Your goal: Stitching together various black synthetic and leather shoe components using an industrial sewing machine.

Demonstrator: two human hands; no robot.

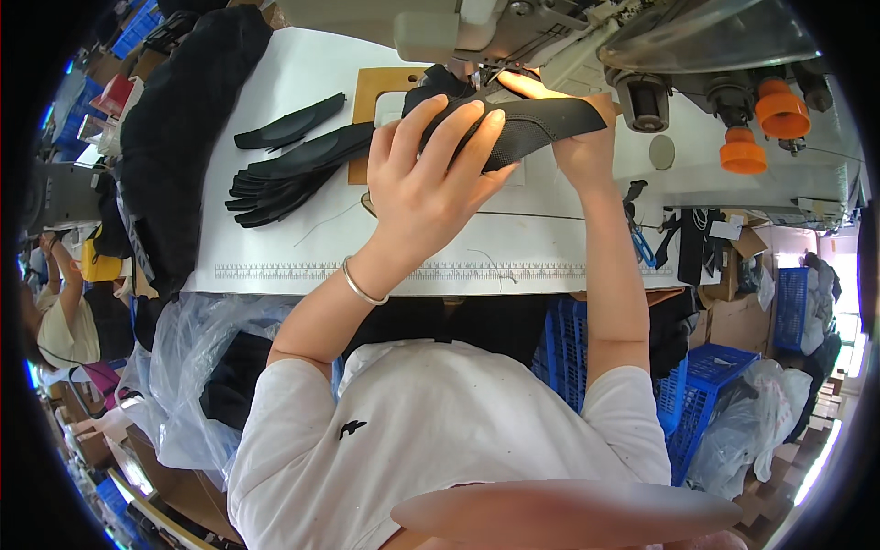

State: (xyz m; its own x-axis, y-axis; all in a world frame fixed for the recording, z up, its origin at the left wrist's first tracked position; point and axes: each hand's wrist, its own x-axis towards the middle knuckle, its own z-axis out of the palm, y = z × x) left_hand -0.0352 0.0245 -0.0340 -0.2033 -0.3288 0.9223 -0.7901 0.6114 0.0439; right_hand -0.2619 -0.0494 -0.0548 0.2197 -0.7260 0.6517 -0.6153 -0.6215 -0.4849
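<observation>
A black shoe upper piece [536, 124] with a mesh panel and curved stitching is up at the sewing machine's needle area [478, 77]. My left hand [431, 160] holds it from the near left, its fingers spread over the front and the thumb along the lower edge. On the other side, my right hand [585, 151] grips the piece from behind, with a finger reaching toward the needle. The needle tip and the part under it are hidden by the black material. Left of my hands lies a fanned stack of similar black pieces [293, 174], with a separate black piece [289, 121] above it.
The white table [275, 247] has a printed ruler scale [394, 271] along its near edge. Blue-handled snips [639, 240] lie at the right. A black fabric bundle [188, 128] covers the left edge. Orange-tipped machine parts [782, 110] hang at upper right. Blue crates [706, 394] stand below.
</observation>
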